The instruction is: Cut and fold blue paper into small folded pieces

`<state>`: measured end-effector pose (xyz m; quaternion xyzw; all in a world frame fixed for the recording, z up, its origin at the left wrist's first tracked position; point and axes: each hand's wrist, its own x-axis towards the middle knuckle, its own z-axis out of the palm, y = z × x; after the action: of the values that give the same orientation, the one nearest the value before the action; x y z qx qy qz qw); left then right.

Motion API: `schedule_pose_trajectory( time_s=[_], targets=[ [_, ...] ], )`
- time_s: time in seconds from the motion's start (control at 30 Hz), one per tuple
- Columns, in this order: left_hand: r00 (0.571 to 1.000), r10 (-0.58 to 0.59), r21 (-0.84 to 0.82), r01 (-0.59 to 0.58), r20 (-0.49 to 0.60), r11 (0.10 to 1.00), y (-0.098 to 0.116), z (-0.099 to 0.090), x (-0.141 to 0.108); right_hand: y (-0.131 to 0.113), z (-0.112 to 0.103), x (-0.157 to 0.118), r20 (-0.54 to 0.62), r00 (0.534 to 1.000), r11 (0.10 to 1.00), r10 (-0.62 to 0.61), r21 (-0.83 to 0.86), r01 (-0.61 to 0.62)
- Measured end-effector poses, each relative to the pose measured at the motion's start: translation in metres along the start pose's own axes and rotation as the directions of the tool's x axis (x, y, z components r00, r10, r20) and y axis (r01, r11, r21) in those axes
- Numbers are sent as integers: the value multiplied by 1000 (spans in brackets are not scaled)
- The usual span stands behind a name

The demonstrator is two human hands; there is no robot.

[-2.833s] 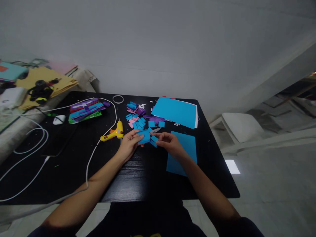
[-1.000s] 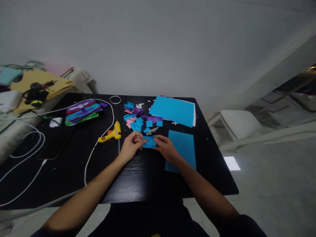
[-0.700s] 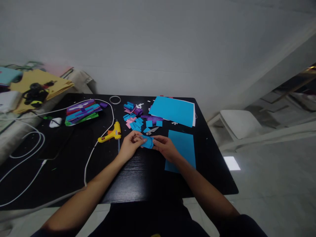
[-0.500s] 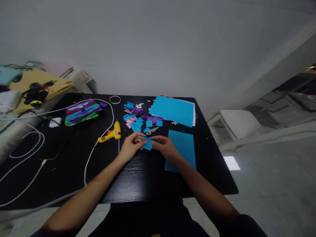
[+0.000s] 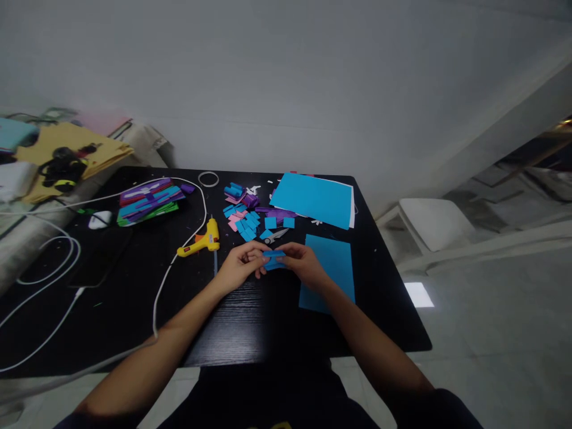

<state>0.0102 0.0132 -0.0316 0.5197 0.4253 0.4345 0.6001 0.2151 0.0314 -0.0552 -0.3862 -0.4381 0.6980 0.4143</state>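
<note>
A small piece of blue paper with a crease along its upper part is held between both hands, just above the black table. My left hand pinches its left end, thumb on top. At its right end, my right hand grips it between thumb and fingers. Scissors lie just beyond the hands, beside small blue paper squares. A large blue sheet lies partly under my right forearm.
A yellow glue gun rests left of my hands, near a looping white cable. Cut blue and pink pieces are heaped behind. Stacked coloured paper sits at the left, more blue sheets at the back. A white chair stands right.
The blue paper piece has turned from a slant to nearly level, and its crease now shows. Both hands have shifted slightly, the right one a little to the right.
</note>
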Motion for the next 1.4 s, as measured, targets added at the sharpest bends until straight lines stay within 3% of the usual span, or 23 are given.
schedule_pose_trajectory(
  time_s=[0.63, 0.77, 0.87, 0.93, 0.97, 1.03, 1.23, 1.4],
  targets=[
    [1000, -2, -37, 3, 28, 999, -2, 0, 3, -3, -6, 2, -3, 1000, 996, 21, -89, -21],
    [1000, 4, -38, -5, -26, 999, -5, 1, 3, -4, -7, 2, 6, 1000, 994, 28, -107, -27],
    [989, 34, -48, -41, -141, 998, -6, -2, 4, -15, -10, 8, 3, 999, 982, -54, -181, 53],
    [967, 62, -60, -79, -246, 995, -8, -6, 6, -27, -11, 16, 22, 979, 896, -202, -399, 194],
    [951, 76, -66, -99, -299, 993, -8, -9, 7, -33, -10, 22, 56, 962, 788, -266, -562, 251],
    [916, 96, -76, -135, -389, 988, -10, -13, 9, -42, -4, 36, 61, 953, 698, -298, -667, 261],
    [848, 119, -90, -192, -516, 977, -13, -19, 14, -37, 24, 71, 113, 968, 434, -225, -877, 204],
    [832, 132, -90, -212, -538, 973, -13, -20, 15, -29, 35, 77, 105, 978, 340, -182, -926, 163]
  ],
)
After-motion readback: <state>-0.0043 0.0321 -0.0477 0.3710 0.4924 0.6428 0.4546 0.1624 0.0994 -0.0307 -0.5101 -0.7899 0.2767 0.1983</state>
